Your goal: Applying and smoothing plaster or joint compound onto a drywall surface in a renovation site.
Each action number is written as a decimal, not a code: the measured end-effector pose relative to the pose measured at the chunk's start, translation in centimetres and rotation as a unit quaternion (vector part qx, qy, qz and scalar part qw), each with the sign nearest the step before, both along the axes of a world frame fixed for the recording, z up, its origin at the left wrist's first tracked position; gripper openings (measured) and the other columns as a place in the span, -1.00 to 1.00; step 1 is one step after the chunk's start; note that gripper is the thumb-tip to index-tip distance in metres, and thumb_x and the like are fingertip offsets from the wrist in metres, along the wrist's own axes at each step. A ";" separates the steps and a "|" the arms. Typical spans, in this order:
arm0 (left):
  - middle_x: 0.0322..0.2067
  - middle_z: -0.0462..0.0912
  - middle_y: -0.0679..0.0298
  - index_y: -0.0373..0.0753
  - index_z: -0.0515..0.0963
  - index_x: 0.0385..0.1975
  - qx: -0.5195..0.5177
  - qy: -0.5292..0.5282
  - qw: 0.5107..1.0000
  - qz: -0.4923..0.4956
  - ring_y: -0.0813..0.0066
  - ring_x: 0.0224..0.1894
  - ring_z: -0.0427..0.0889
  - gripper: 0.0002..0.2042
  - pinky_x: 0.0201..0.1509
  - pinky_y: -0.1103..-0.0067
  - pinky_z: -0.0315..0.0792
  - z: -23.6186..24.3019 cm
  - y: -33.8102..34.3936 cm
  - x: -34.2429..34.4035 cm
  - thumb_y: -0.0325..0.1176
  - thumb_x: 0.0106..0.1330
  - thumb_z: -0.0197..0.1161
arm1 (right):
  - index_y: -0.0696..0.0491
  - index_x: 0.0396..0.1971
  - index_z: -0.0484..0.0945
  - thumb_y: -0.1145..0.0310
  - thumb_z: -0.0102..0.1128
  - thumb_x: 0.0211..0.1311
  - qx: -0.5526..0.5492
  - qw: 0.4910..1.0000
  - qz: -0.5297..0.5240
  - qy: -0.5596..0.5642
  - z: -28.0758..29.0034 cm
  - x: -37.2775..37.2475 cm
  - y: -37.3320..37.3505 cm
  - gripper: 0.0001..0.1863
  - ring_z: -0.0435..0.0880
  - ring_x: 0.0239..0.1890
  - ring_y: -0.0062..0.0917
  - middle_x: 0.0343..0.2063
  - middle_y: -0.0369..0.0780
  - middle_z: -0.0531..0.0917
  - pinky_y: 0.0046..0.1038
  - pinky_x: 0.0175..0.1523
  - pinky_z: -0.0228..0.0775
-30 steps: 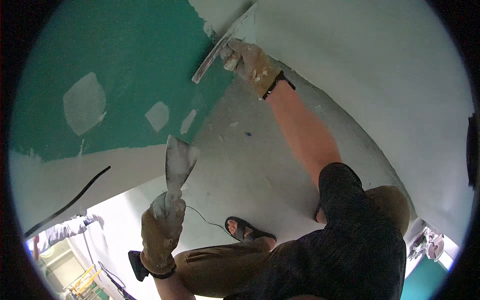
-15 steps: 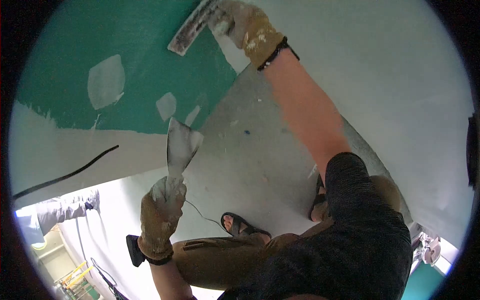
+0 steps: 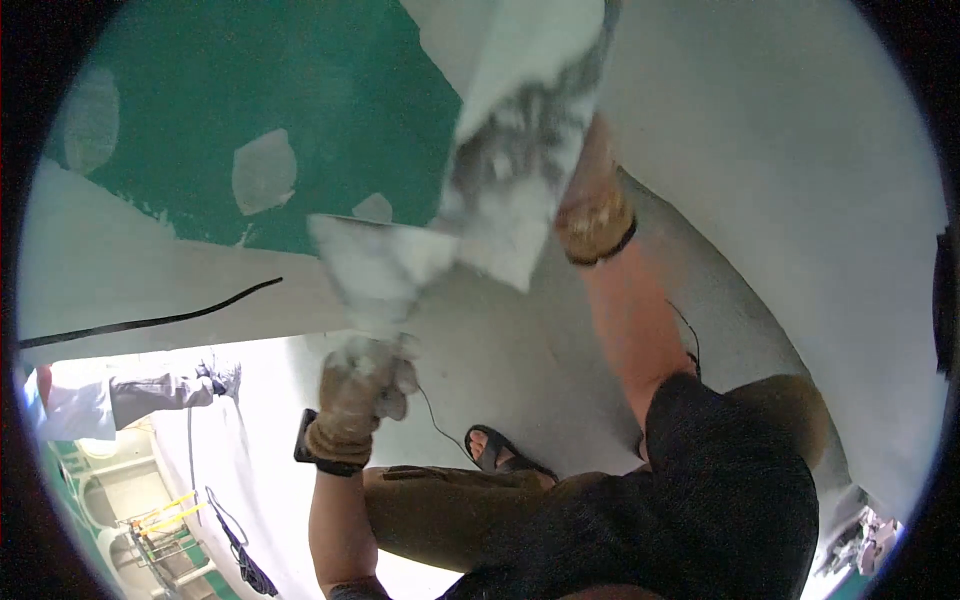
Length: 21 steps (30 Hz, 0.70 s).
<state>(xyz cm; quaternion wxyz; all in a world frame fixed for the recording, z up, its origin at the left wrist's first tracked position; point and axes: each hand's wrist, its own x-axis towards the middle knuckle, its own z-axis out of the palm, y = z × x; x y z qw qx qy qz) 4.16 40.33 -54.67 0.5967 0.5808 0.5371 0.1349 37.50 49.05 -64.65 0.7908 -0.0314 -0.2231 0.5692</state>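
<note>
Scraper [image 3: 375,262] in left hand [image 3: 358,390], clamped in fingers at the handle, touching or just beside trowel [image 3: 525,145] before right hand [image 3: 597,215]; impossible to tell grip there, with fingers hidden. Probably light, stiff, slippery with white paste [image 3: 512,238]; best held by handles, clear of edges.

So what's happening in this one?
The left hand, gloved, holds a putty knife, while the gloved right hand, partly hidden, holds a white-smeared flat trowel. The blades overlap in view; blur hides whether they touch. Beyond is a green wall with pale patches. Another person's leg shows at far left.
</note>
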 end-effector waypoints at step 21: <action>-0.16 0.66 0.10 -0.13 0.60 0.05 0.662 0.236 0.697 -0.142 0.08 -0.23 0.70 -0.59 -0.28 0.26 0.60 -2.3 5.7 8.5 -0.32 0.16 0.38 | 0.07 0.21 0.43 0.17 0.03 0.50 -0.067 0.923 0.296 0.235 -8.4 -9.2 -11.2 -0.58 0.71 -0.11 -0.32 0.00 -0.11 0.64 -0.32 0.07 0.57</action>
